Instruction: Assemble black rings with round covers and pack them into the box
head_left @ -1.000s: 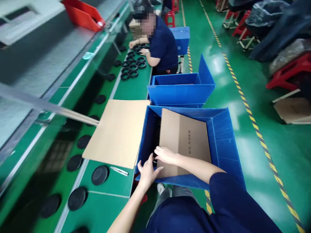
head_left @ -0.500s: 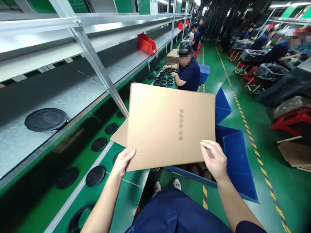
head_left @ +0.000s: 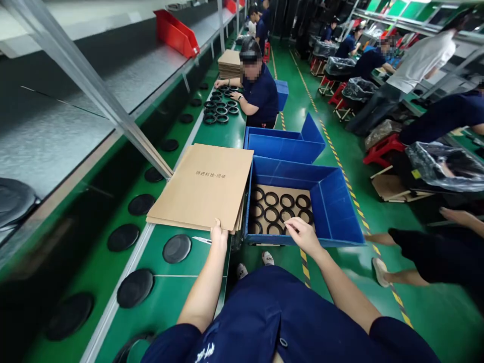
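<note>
Left grip (head_left: 219,236) on cardboard (head_left: 200,194) (fingers mostly hidden).

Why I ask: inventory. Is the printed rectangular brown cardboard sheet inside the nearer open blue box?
No, the sheet lies beside the box, the left hand at the sheet's edge.

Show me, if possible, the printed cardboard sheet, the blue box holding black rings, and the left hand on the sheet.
Cardboard sheet (head_left: 203,191): head view, middle of its printed face.
Blue box (head_left: 335,205): head view, right-hand wall, inner side.
Left hand (head_left: 219,234): head view, middle of the hand.
</note>
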`<state>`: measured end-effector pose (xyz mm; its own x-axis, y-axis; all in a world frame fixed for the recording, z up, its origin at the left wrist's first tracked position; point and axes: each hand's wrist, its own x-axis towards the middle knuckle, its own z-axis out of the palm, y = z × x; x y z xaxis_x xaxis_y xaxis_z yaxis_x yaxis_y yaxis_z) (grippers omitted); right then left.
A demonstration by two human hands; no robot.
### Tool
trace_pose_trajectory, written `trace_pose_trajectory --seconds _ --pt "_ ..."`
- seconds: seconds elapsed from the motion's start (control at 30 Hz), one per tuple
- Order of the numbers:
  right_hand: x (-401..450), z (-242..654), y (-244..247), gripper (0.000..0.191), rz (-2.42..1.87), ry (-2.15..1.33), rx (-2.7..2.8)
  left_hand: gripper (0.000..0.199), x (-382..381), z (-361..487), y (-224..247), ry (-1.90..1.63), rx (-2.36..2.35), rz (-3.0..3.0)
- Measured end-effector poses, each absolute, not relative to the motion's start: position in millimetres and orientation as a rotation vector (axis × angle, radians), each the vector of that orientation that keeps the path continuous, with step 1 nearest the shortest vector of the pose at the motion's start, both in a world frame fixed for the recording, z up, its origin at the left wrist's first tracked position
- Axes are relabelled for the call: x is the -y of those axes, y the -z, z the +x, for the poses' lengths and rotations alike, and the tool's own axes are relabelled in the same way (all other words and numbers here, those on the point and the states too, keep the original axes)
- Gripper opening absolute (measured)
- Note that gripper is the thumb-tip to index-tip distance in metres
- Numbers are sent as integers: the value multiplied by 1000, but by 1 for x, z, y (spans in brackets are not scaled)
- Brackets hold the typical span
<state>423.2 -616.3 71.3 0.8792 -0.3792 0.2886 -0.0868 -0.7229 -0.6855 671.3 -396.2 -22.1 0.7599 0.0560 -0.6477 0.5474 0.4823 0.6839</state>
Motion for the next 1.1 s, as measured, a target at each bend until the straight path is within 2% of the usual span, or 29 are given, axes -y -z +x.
trace_pose_trajectory --seconds 0.2,0.27,0.37,0.43,0.5,0.53,0.6,0.7,0.8,0.9,1.1 --pt "622 390 -33 32 -2530 228 -585 43 426 665 30 262 -719 1407" --pt "635 381 -24 36 -2552 173 -694 54 424 659 28 211 -720 1564" --pt "663 373 -12 47 -2651 -243 -731 71 410 648 21 91 -626 1807" --pt "680 374 -1 38 -2659 -561 -664 59 405 640 13 79 -404 1928" --pt "692 378 10 24 -2620 -694 -586 34 412 635 5 175 -72 1997" --pt "695 379 15 26 -2606 -728 -546 24 419 634 1 251 106 2013" --pt "692 376 25 42 -2588 -753 -456 14 438 630 -6 391 428 2025" --pt "666 350 38 70 -2556 -750 -342 16 465 616 -13 456 710 2058" --pt "620 311 54 78 -2536 -769 -331 30 481 588 -4 506 965 2206" --pt "578 282 84 82 -2523 -821 -399 41 492 555 30 729 1283 2316" --pt "566 294 155 108 -2399 -911 -310 106 507 537 129 1152 1498 2460"
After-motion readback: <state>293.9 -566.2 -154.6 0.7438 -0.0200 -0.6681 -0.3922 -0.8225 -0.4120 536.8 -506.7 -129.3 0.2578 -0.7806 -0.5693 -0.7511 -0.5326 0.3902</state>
